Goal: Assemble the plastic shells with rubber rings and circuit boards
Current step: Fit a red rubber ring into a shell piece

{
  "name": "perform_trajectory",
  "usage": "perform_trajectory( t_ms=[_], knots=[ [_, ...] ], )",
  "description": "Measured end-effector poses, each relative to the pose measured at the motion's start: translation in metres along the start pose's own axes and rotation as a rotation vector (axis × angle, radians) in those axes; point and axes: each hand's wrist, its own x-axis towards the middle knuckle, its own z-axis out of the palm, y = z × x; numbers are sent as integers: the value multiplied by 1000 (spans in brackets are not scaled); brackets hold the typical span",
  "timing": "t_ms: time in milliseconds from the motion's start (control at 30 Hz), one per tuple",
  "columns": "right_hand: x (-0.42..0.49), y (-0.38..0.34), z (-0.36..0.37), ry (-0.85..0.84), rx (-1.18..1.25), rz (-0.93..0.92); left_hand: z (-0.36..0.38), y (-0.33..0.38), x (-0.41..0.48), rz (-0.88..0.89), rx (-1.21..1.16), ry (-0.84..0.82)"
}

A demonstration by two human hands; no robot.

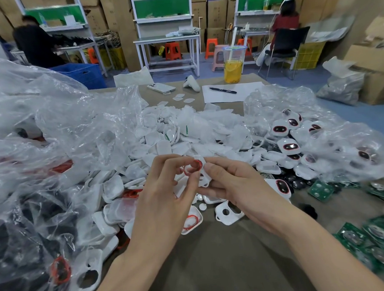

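The rubber ring (188, 169), pinched in the left hand (166, 189), is held against the plastic shell (204, 180) gripped immediately rightward in the right hand (238, 185).

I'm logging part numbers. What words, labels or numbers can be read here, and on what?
Nothing reads clearly.
Pen: pale print on barrel, too small.
Cardboard boxes: dark print, blurred.
Circuit boards: markings too small.
Shell in right hand, ring in left hand: no text seen.

Left hand (164, 198) and right hand (240, 187), forearms bare.
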Motion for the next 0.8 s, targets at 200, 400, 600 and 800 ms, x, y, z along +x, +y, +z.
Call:
perform_trajectory(
  t_ms=[200, 400, 600, 800],
  knots=[
    [-1, 1, 0, -14, -19, 2, 0, 0, 0, -11, -32, -13],
    [-2, -2, 1, -22, -65, -1, -1, -1, 0, -44, -85, -28],
    [-1, 1, 0, 7, -80, 7, 1, -1, 1, -51, -161, -12],
    [0, 5, -7, 4, -35, 66, 1, 2, 2, -130, -243, -1]
  ],
)
